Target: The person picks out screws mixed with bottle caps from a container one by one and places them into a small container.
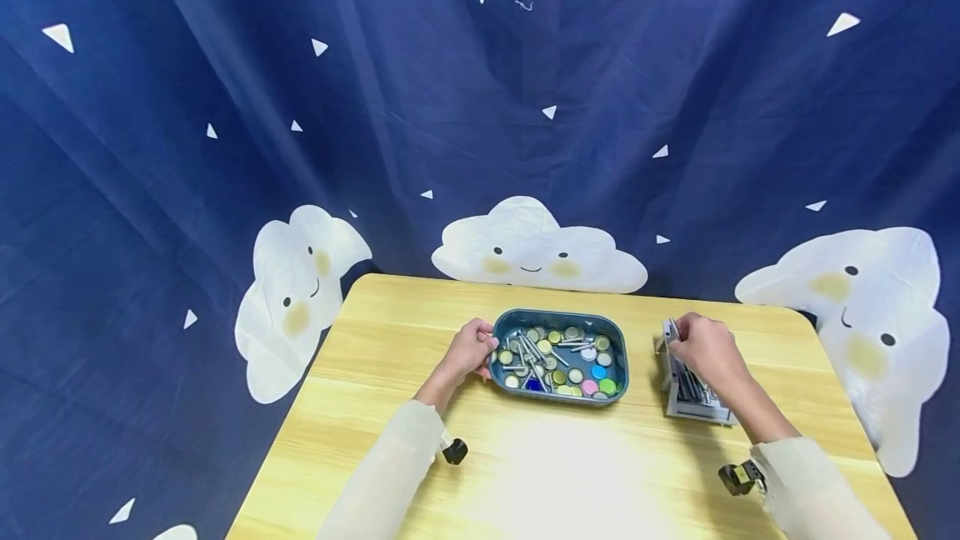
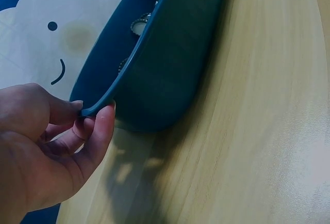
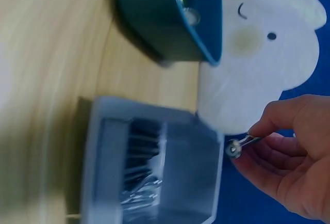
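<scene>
On the left, my left hand (image 1: 468, 348) pinches the rim of a dark teal tray (image 1: 551, 399) between thumb and fingers. Bottle caps (image 1: 575, 376) in several colours and loose silver bolts (image 1: 514, 368) lie mixed inside it. My right hand (image 1: 705, 348) is over the far end of a small grey bin (image 1: 701, 417). In the right wrist view, its thumb and fingers pinch a metal bolt (image 3: 234, 148), round head showing, just beyond the bin's rim. Several bolts (image 3: 142, 189) lie in that bin, somewhat blurred.
Both containers stand on a light wooden table (image 1: 420, 315), with a gap between them. A dark blue curtain (image 1: 450, 107) with white clouds hangs behind the table's back edge. Bright glare lies on the table's front middle.
</scene>
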A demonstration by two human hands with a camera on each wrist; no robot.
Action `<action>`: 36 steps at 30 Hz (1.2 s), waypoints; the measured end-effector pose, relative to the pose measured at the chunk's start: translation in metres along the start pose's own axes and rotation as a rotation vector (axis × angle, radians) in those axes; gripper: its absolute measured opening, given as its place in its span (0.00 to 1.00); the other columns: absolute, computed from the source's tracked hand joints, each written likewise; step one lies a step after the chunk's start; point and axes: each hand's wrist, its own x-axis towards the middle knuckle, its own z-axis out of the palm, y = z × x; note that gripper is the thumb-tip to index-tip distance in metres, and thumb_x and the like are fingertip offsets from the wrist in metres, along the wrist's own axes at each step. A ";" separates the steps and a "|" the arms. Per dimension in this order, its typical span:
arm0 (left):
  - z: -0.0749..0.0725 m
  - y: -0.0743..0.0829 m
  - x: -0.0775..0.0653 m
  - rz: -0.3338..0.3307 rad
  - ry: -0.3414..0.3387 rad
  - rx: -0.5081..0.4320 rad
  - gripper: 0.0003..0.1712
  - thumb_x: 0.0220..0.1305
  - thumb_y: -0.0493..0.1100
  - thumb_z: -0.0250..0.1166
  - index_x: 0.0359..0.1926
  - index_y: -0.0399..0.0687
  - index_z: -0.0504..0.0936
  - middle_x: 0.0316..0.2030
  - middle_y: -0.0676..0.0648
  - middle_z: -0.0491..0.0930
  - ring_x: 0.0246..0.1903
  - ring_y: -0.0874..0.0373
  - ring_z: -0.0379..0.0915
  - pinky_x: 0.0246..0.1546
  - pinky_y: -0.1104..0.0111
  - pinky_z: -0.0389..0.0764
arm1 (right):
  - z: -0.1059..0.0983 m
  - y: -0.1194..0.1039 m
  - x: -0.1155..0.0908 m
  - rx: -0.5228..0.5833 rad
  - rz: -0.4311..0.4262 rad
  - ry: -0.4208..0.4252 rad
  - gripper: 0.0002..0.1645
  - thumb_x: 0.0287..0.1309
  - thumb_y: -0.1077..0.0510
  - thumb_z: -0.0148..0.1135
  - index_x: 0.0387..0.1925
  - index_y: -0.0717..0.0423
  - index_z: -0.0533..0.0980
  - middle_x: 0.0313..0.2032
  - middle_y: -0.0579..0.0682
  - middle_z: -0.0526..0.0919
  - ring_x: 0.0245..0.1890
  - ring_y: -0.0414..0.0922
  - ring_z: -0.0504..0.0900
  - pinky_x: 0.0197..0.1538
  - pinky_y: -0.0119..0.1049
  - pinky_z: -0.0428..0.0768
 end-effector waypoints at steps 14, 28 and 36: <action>0.000 0.002 -0.001 -0.009 -0.003 0.006 0.17 0.73 0.34 0.61 0.59 0.33 0.73 0.36 0.45 0.72 0.20 0.58 0.72 0.12 0.69 0.85 | 0.031 0.042 -0.008 -0.029 0.102 -0.151 0.11 0.49 0.64 0.65 0.14 0.57 0.76 0.17 0.50 0.77 0.20 0.46 0.72 0.20 0.36 0.71; 0.002 -0.002 0.001 -0.013 0.008 0.011 0.16 0.73 0.34 0.61 0.58 0.35 0.74 0.36 0.45 0.72 0.20 0.57 0.73 0.12 0.68 0.86 | 0.051 0.051 -0.015 -0.056 0.085 -0.183 0.19 0.46 0.72 0.53 0.14 0.49 0.58 0.16 0.50 0.67 0.20 0.48 0.67 0.22 0.37 0.68; 0.002 -0.003 0.001 -0.014 0.008 0.014 0.16 0.73 0.34 0.61 0.59 0.34 0.74 0.36 0.45 0.72 0.20 0.57 0.73 0.12 0.68 0.86 | 0.049 0.044 -0.014 -0.101 0.061 -0.175 0.17 0.49 0.72 0.54 0.15 0.54 0.63 0.19 0.55 0.74 0.22 0.51 0.70 0.22 0.44 0.73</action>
